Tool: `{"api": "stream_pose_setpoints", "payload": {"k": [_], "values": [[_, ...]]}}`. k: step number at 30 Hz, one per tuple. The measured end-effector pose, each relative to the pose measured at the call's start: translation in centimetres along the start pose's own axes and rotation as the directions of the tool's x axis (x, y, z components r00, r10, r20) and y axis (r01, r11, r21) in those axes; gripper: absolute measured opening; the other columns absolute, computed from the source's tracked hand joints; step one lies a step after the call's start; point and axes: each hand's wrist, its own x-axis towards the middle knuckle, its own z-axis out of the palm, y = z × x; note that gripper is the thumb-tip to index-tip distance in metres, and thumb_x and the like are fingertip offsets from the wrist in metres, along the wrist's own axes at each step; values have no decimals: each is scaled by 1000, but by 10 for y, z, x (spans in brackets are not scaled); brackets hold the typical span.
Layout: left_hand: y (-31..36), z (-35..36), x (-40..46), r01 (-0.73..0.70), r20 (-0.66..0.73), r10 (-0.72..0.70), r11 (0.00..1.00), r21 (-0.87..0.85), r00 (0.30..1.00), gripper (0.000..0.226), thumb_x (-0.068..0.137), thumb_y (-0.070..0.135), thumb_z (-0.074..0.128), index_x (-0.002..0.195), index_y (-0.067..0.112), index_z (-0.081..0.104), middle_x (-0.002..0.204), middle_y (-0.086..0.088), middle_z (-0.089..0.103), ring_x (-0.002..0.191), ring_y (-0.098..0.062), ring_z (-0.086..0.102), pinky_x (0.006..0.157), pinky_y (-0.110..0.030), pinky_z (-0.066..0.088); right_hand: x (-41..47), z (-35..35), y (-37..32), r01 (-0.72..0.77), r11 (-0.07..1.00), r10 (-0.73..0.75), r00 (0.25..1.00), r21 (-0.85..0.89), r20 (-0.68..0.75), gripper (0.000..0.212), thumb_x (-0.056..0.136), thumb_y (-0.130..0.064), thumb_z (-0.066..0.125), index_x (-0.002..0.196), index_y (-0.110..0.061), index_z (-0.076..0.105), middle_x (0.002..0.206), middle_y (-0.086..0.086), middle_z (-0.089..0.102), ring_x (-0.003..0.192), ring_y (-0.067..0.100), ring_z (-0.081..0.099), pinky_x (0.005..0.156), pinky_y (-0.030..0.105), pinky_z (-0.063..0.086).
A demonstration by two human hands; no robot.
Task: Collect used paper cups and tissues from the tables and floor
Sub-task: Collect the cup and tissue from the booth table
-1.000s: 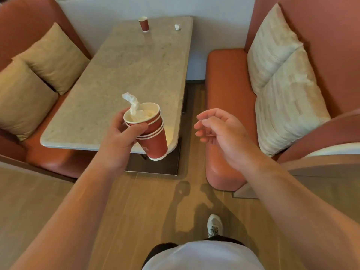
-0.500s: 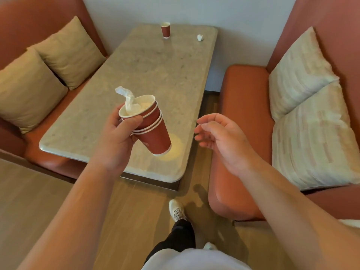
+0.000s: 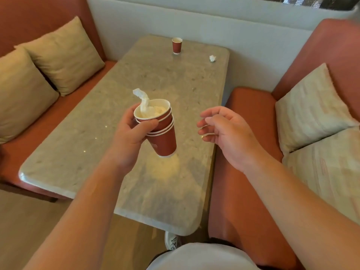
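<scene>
On either side of me runs a red bench (image 3: pixel 243 172), the left one carrying two tan cushions (image 3: pixel 64 55) and the right one two pale striped cushions (image 3: pixel 311 106). Between them the stone table (image 3: pixel 165 84) reaches away to the grey wall (image 3: pixel 194 22). My left hand (image 3: pixel 132 133) is raised over the near half of the table, thumb and fingers wrapped round a stack of red paper cups (image 3: pixel 161 131) nested one in another and tilted away from me. A white tissue (image 3: pixel 143 102) is stuffed into the top cup, one twisted end sticking up past the rim. My right hand (image 3: pixel 228 131) hangs just beside the stack, not touching it, fingers loosely bent and holding nothing. At the far end of the table a single red cup (image 3: pixel 176 45) stands upright, and a crumpled tissue (image 3: pixel 212 58) lies near it, to the right, close to the table's edge.
</scene>
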Motion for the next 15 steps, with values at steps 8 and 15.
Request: {"api": "stream_pose_setpoints", "payload": {"k": [8,15], "values": [[1,-20,21,12,-28,-12,1000,12,1000,80,61,36,74,136,14,55,110,0,70,99,-16,66,81,-32,50,36,21,1,5,1000,-5,1000,-13,23,18,76,-23,57,90,-19,67,80,-1,71,72,14,66,66,30,50],[-6,-23,45,42,-71,-40,999,21,997,77,60,37,75,132,17,57,107,1,70,96,-14,66,79,-30,50,70,21,10,-13,1000,14,998,-20,67,16,76,-24,57,87,-22,67,79,-2,72,72,13,66,66,30,50]]}}
